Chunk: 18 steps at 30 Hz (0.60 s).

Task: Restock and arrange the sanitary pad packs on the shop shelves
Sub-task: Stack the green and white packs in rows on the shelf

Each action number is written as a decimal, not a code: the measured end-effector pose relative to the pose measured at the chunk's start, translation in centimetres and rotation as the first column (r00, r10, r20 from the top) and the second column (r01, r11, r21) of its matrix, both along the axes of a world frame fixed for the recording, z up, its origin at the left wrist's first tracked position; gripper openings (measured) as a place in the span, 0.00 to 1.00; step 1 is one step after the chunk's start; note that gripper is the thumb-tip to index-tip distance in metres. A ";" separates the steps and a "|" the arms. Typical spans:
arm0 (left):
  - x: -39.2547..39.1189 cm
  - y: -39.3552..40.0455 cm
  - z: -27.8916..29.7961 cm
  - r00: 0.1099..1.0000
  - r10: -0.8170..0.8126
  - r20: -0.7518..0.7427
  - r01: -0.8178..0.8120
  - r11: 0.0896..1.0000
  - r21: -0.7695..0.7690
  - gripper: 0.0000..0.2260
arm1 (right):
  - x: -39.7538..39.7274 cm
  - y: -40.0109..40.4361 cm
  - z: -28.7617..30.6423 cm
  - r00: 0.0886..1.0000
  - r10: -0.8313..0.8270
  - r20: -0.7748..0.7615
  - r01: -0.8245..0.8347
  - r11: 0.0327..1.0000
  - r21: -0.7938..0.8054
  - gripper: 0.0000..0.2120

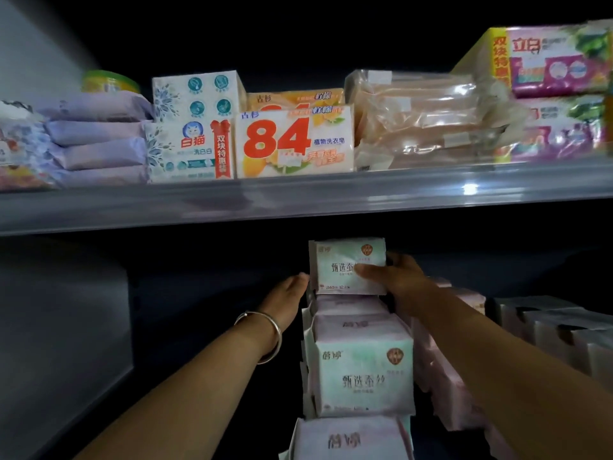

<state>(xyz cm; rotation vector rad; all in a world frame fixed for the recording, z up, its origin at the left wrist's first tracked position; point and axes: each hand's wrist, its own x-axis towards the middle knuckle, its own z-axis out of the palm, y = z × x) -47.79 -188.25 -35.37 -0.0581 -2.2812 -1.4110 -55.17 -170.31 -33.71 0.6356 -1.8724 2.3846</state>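
Observation:
A pale green and pink sanitary pad pack (338, 260) stands upright at the back of the lower shelf, on top of a row of like packs. My right hand (394, 282) grips its right side, thumb across the front. My left hand (288, 293), a silver bangle on the wrist, has straight fingers touching the pack's left edge. In front, a second pack (361, 376) faces me, with a pink pack (348, 439) below it and more pink packs (444, 383) to the right.
The grey upper shelf (298, 200) carries purple packs (99, 147), a white soap box (189, 151), an "84" soap pack (295, 144), clear-wrapped pink packs (428, 121) and purple soap packs (560, 94). White wrapped bundles (557, 330) sit at the lower right. A grey side panel (59, 343) stands left.

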 end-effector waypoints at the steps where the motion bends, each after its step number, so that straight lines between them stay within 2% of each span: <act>1: -0.6 -0.2 -0.2 1.000 0.002 0.003 -0.002 1.000 0.005 0.20 | -0.6 -0.3 -0.1 1.000 0.007 -0.001 -0.007 1.000 0.000 0.15; 6: -1.8 -0.7 -1.3 1.000 -0.011 0.010 0.010 0.999 0.042 0.20 | -2.2 -1.0 -0.5 0.999 0.023 -0.036 -0.022 1.000 0.008 0.17; 12: -2.3 -1.2 -2.0 1.000 -0.014 0.000 0.014 0.999 0.045 0.20 | -3.0 -1.2 -0.8 0.995 0.068 -0.067 -0.066 0.997 0.032 0.13; 18: -2.2 -0.9 -2.2 0.999 -0.029 -0.013 0.030 0.995 0.093 0.19 | -3.0 -0.6 -1.1 0.996 0.049 -0.076 -0.046 0.998 0.041 0.17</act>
